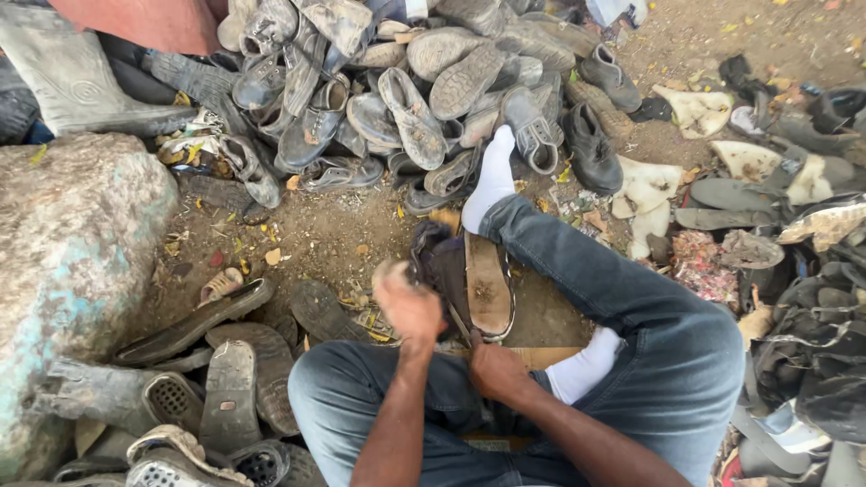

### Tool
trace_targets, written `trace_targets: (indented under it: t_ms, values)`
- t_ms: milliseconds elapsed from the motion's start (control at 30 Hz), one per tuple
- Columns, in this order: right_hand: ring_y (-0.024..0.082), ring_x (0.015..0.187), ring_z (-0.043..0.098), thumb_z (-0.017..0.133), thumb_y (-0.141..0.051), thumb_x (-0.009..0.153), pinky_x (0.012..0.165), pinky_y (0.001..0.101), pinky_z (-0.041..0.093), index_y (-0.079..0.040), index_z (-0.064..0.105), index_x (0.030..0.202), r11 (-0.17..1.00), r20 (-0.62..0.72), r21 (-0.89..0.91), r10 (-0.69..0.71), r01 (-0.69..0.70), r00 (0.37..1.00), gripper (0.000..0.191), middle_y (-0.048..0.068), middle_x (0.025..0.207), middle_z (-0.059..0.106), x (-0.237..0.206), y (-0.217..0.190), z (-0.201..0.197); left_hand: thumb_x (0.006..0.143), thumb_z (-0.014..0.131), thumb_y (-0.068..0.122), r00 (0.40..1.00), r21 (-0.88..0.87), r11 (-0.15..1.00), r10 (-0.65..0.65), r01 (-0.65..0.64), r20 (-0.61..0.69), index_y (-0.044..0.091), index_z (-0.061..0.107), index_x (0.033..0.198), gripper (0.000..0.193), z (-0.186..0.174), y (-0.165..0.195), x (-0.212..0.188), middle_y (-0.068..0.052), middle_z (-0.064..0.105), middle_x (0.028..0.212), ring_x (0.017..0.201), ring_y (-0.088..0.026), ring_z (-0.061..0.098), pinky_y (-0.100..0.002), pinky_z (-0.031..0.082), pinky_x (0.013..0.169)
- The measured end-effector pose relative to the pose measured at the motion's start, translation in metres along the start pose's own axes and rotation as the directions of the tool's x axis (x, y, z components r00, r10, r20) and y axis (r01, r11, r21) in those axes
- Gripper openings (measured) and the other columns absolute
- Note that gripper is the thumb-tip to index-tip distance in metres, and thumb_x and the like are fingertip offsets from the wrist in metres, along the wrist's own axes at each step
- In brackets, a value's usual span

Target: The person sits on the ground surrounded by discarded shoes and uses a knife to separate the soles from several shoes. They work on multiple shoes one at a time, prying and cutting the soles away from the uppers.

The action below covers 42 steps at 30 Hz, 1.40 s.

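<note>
Holding dark shoe point(446, 271) sole-up — R hand point(494, 370) grip closed on its heel end. L hand point(408, 302) fisted beside upper, blurred — contents can't tell. Shoe pile point(424, 90) ahead.

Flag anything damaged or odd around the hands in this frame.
The dark worn shoe between the hands is coming apart: its tan sole stands peeled away from the black upper. The left hand is blurred beside it; the right hand grips the sole's near end. Loose detached grey soles lie scattered on the dirt at left.
</note>
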State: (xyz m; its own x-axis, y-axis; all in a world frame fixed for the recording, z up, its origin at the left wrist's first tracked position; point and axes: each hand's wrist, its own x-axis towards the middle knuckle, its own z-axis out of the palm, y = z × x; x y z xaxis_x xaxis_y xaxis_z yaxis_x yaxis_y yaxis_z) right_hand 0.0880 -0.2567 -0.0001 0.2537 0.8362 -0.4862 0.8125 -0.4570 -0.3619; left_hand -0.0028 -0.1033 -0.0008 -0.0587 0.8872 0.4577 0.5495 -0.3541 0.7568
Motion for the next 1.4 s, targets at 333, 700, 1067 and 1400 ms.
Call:
trace_targets:
  t_ms: [333, 700, 1067, 1400]
  values:
    - [0.044, 0.102, 0.067, 0.055, -0.030, 0.097, 0.086, 0.0569, 0.051, -0.006, 0.052, 0.138, 0.994, 0.102, 0.111, -0.010, -0.001, 0.995, 0.047, 0.024, 0.106, 0.071, -0.010, 0.028, -0.010, 0.091, 0.068, 0.043, 0.606, 0.346, 0.937, -0.298, 0.040, 0.738, 0.007, 0.066, 0.124, 0.048, 0.092, -0.005, 0.044, -0.021, 0.069, 0.127, 0.119, -0.039, 0.065, -0.047, 0.050, 0.103]
    - [0.052, 0.090, 0.065, 0.056, -0.029, 0.099, 0.077, 0.0601, 0.050, -0.009, 0.059, 0.133, 0.936, -0.375, 0.236, -0.159, 0.260, 0.913, 0.039, 0.030, 0.094, 0.069, 0.122, 0.033, -0.085, 0.098, 0.060, 0.039, 0.708, 0.208, 0.974, -0.206, 0.085, 0.676, 0.006, 0.073, 0.105, 0.036, 0.080, -0.015, 0.039, -0.025, 0.074, 0.101, 0.097, -0.045, 0.070, -0.054, 0.052, 0.091]
    - [0.054, 0.096, 0.064, 0.056, -0.028, 0.096, 0.083, 0.0625, 0.049, -0.013, 0.045, 0.147, 0.972, -0.290, 0.235, 0.059, 0.011, 0.955, 0.055, 0.032, 0.100, 0.069, 0.157, -0.012, -0.082, 0.092, 0.067, 0.027, 0.840, 0.072, 0.985, 0.093, -0.154, 0.535, 0.004, 0.076, 0.103, 0.027, 0.085, -0.024, 0.029, -0.020, 0.076, 0.097, 0.090, -0.037, 0.072, -0.048, 0.050, 0.085]
    - [0.053, 0.085, 0.067, 0.051, -0.022, 0.096, 0.079, 0.0613, 0.050, -0.001, 0.051, 0.128, 0.965, -0.174, 0.259, 0.017, 0.029, 0.985, 0.039, 0.034, 0.086, 0.069, 0.094, 0.015, -0.047, 0.092, 0.068, 0.027, 0.857, 0.098, 0.980, 0.099, -0.171, 0.505, 0.004, 0.076, 0.093, 0.024, 0.082, -0.027, 0.024, -0.017, 0.075, 0.089, 0.081, -0.037, 0.070, -0.049, 0.049, 0.079]
